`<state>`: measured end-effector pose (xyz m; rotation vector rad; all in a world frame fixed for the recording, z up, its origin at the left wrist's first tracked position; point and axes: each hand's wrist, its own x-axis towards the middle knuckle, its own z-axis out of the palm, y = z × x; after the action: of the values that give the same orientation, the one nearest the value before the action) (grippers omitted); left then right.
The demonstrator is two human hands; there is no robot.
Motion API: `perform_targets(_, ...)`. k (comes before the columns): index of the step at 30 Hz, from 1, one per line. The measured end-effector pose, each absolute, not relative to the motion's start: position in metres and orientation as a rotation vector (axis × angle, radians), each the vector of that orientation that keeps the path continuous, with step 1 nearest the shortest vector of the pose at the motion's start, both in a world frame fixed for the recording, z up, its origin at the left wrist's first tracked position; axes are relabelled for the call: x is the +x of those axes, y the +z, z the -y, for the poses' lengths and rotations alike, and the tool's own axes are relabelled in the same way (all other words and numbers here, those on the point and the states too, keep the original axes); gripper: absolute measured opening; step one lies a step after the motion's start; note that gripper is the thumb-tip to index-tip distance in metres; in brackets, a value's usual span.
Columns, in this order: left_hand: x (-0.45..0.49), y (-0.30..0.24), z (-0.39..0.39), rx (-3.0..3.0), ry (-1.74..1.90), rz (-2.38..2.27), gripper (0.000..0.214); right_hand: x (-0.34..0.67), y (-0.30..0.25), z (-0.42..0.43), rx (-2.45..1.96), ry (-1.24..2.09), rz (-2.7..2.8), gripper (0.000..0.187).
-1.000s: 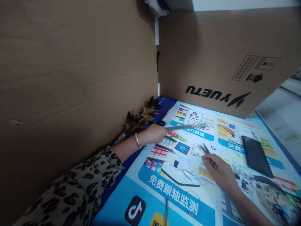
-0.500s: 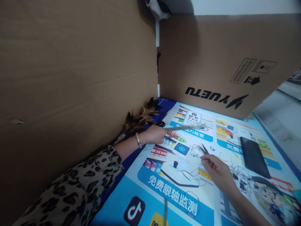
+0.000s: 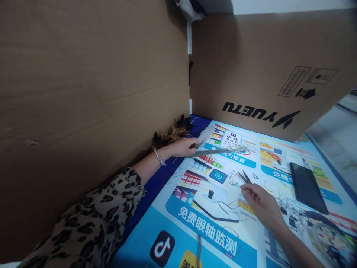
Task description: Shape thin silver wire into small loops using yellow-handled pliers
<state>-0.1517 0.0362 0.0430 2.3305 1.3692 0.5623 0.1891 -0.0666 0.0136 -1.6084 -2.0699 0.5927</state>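
My right hand (image 3: 258, 199) is closed around a small pair of dark, pointed pliers (image 3: 245, 177), their jaws apart and directed away from me. A little twist of thin wire (image 3: 233, 178) lies just beside the tips. Farther back on the left, my left hand (image 3: 184, 146) has its fingers pinched together; a thin greyish thing shows at the fingertips, too small to name. Right beside those fingers lies a bundle of straight silvery wires (image 3: 223, 150). Brown and black feathers (image 3: 173, 134) lie behind the left wrist.
Tall cardboard walls (image 3: 251, 67) enclose the left and back of the printed tabletop (image 3: 139, 242). A black phone (image 3: 308, 188) lies on the right, near a round clear container (image 3: 330, 238). Curved wire pieces (image 3: 228, 212) and a short grey strip (image 3: 199, 249) lie in front.
My left hand has moved slightly back and left, from around the wire bundle's end to beside it. My right hand keeps the pliers in nearly the same place. The view has shifted slightly.
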Motion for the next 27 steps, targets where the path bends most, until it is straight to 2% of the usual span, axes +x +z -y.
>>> perform_targets(4,-0.149,0.044,-0.038,2.184,0.811,-1.269,0.007,0.192,0.010,0.065,-1.609,0.601,2.057,0.029)
perform_targets(8,-0.146,0.046,-0.034,2.090,0.900,-1.132,0.007,0.192,0.008,0.064,-1.628,0.598,2.059,0.029)
perform_targets(18,-0.143,0.042,-0.037,1.868,1.004,-1.084,0.016,0.192,0.009,0.064,-1.632,0.605,2.075,0.030)
perform_targets(27,-0.140,0.039,-0.033,1.819,0.902,-1.062,0.019,0.193,0.009,0.063,-1.631,0.589,2.102,0.030)
